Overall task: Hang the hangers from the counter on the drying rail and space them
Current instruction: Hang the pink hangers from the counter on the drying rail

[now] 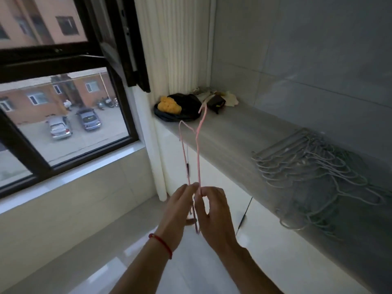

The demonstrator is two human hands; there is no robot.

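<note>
I see both hands raised in front of the counter [233, 132], each pinching the near end of the pink hanger [198, 145]: left hand [177, 211] and right hand [214, 215] curl their fingertips on its wire. The hanger stands upright, its hook toward the counter's far end. A pile of grey hangers [314, 177] lies on the counter's near part.

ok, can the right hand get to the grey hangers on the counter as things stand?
Probably not right away. The right hand pinches the pink hanger, as does the left hand. The path itself looks free: the grey hangers lie uncovered on the counter, off to its right, with nothing between.
</note>
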